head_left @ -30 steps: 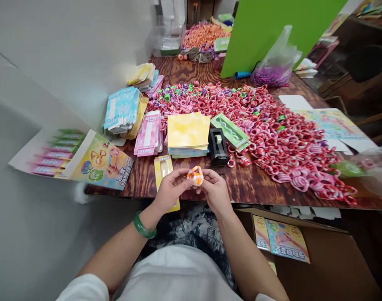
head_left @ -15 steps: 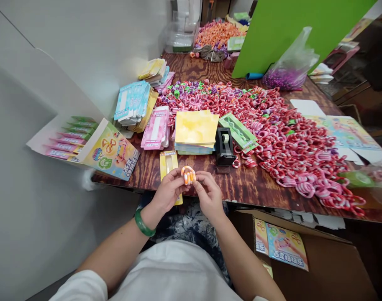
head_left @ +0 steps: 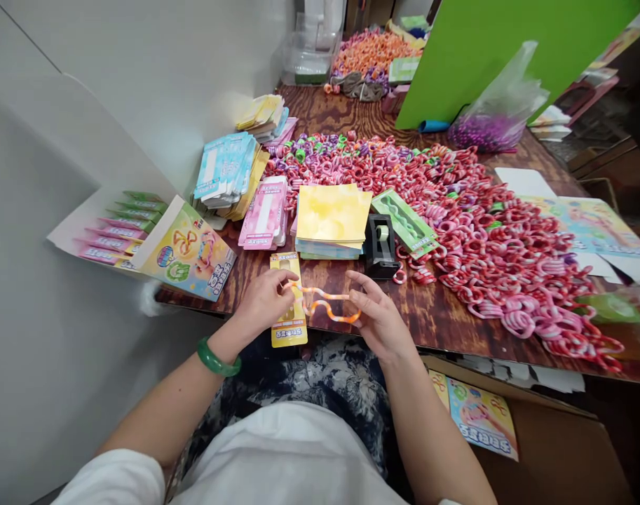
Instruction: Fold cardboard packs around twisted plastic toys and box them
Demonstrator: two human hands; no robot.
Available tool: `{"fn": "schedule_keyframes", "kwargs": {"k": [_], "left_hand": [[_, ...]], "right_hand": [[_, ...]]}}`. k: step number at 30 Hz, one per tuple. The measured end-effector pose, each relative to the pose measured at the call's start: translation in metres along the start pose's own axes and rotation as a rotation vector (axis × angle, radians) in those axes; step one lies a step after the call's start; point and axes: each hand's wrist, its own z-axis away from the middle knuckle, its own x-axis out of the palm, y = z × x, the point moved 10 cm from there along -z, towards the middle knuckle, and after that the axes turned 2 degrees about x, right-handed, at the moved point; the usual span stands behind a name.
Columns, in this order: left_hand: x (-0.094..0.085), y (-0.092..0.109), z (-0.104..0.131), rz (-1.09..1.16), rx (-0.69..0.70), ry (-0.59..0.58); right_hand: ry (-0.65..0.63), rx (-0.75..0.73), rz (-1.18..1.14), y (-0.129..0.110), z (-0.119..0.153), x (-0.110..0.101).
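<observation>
An orange-and-white twisty tangle toy (head_left: 327,290) is stretched into a wavy loop between my hands, above the table's front edge. My left hand (head_left: 267,300), with a green bangle at the wrist, pinches its left end. At the right end, the fingers and thumb of my right hand (head_left: 378,315) are closed on the loop. Below the toy and partly behind my left hand lies a yellow card package (head_left: 289,333) with a window, jutting over the edge. Just beyond stands a stack of yellow and blue cards (head_left: 334,214), beside a black tape dispenser (head_left: 381,245).
A big heap of red and pink twisted rings (head_left: 456,203) covers the table's middle and right. Pink cards (head_left: 266,210), blue cards (head_left: 219,168) and a green package (head_left: 406,221) lie nearby. A display box (head_left: 188,249) stands left; a cardboard box (head_left: 551,435) sits below right.
My hands have moved apart, and the toy between them has gone from a compact coil to a long, wavy loop. More of the yellow package shows.
</observation>
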Motion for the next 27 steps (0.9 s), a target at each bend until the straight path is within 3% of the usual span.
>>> {"fn": "schedule_keyframes", "kwargs": {"k": [2,3,8,10,15,19,21,25,27], "left_hand": [[-0.007,0.001,0.0,0.025,-0.016,0.03],[-0.005,-0.003,0.0,0.125,-0.061,-0.014],[0.035,-0.015,0.017,1.002,-0.432,-0.411],[0.042,-0.013,0.024,1.182,-0.495,-0.49],[0.054,-0.015,0.034,1.086,-0.462,-0.603],[0.061,-0.014,0.037,0.964,-0.414,-0.725],[0.059,-0.018,0.033,0.963,-0.437,-0.684],[0.049,-0.028,0.02,1.252,-0.546,-0.348],[0.05,-0.028,0.019,1.349,-0.554,-0.246]], "right_hand": [[-0.019,-0.007,-0.009,-0.006,0.0,-0.002],[-0.02,-0.021,-0.008,-0.009,-0.001,-0.005],[0.093,-0.207,0.155,-0.021,-0.005,-0.03],[0.168,-0.268,0.285,-0.024,-0.004,-0.04],[0.211,-0.278,0.416,-0.036,-0.003,-0.049],[0.132,-0.197,0.466,-0.047,-0.007,-0.045],[0.109,-0.175,0.468,-0.047,-0.008,-0.044],[0.156,-0.189,0.409,-0.04,-0.009,-0.046],[0.211,-0.23,0.394,-0.038,-0.008,-0.047]]}}
